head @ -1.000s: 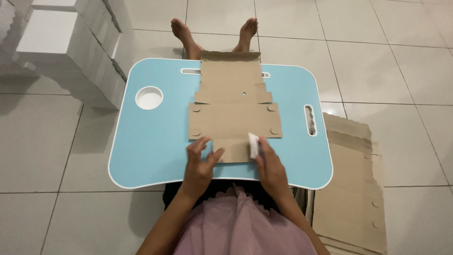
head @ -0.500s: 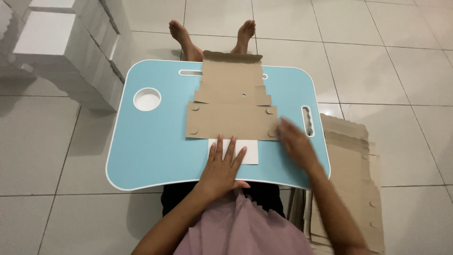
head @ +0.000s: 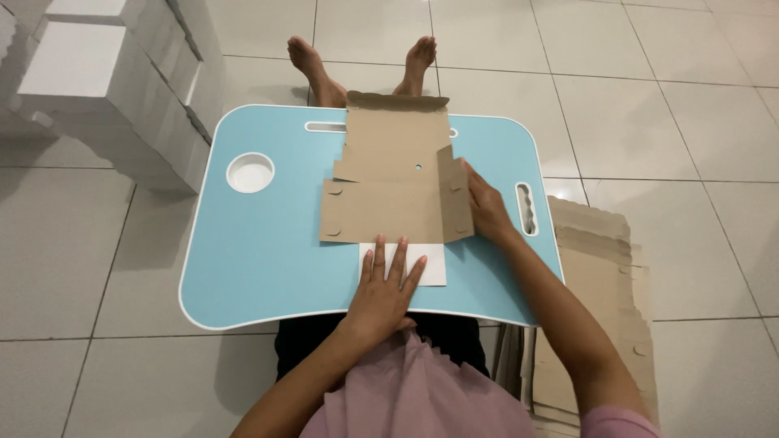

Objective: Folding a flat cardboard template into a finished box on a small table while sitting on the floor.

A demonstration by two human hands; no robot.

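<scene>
While the left hand lies flat with fingers spread, palm down on the near white flap of the cardboard box blank, the right hand rests open against the blank's right side, fingertips at the side flap, which stands lifted off the surface; neither hand closes around anything. The blank lies in the middle of the blue bench, its far flap reaching the bench's far edge.

Judging by its look, this is thin die-cut card: light, stiff across the panels, and inclined to bend only along the scored creases. It would likely slide easily on the smooth bench top, so a flat palm holding it down suits it, while flaps are best taken at their free edges, near a crease. Rough handling could crush or tear the small tabs.

By count: one blank on the bench, two hands, one round cup recess, two slots in the bench. A stack of flat blanks lies on the floor to the right, number uncertain. White boxes are piled at far left, too many overlapping to count. Two bare feet show beyond the bench.
</scene>
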